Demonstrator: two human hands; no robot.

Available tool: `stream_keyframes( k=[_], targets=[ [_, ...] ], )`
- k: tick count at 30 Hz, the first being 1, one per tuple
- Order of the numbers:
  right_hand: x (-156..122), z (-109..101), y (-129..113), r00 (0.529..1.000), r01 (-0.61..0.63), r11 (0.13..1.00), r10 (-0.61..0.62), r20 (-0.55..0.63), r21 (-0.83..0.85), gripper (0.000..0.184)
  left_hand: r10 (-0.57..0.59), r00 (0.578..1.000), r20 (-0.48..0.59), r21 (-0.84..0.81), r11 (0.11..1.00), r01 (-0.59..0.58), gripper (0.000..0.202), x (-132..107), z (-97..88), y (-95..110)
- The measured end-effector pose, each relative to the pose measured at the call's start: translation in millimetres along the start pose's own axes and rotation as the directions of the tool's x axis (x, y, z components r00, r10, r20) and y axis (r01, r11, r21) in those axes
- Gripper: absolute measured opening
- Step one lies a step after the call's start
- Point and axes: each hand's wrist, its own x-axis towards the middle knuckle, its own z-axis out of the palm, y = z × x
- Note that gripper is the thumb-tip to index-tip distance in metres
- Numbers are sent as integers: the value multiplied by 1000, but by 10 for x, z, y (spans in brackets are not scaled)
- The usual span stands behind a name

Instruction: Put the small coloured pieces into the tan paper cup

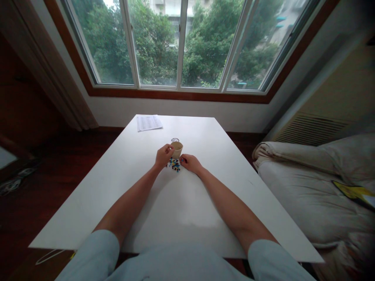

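Note:
A tan paper cup (177, 150) stands upright on the white table, its open top towards me. Just in front of it lies a loose pile of small beads (175, 165), black, blue and yellow. My left hand (164, 155) is at the cup's left side, thumb and fingers pinched together by the rim; what they hold is too small to tell. On the right of the pile, my right hand (190, 162) rests low on the table with its fingers curled together. A bluish speck shows at its fingertips, but I cannot make out whether it is held.
Behind the cup lies a thin dark loop (175, 139). Printed paper sheets (149, 123) lie at the far left of the white table (187, 210). A sofa with a pale cover (293, 191) stands to the right. A window is beyond the table.

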Motion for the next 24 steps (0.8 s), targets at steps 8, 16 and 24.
stream_keyframes(
  k=[8,16,24],
  targets=[
    [-1,-24,-52,1000,3,1000,-3,-3,1,15,2,1000,31,27,1000,-3,16,-45,3,72],
    [8,-7,-50,1000,6,999,-6,22,-38,15,39,999,-30,71,997,-37,20,-34,-35,49],
    [9,-15,-5,997,51,998,-49,56,-37,18,40,999,-23,206,978,-34,21,116,-236,-88]
  ],
)
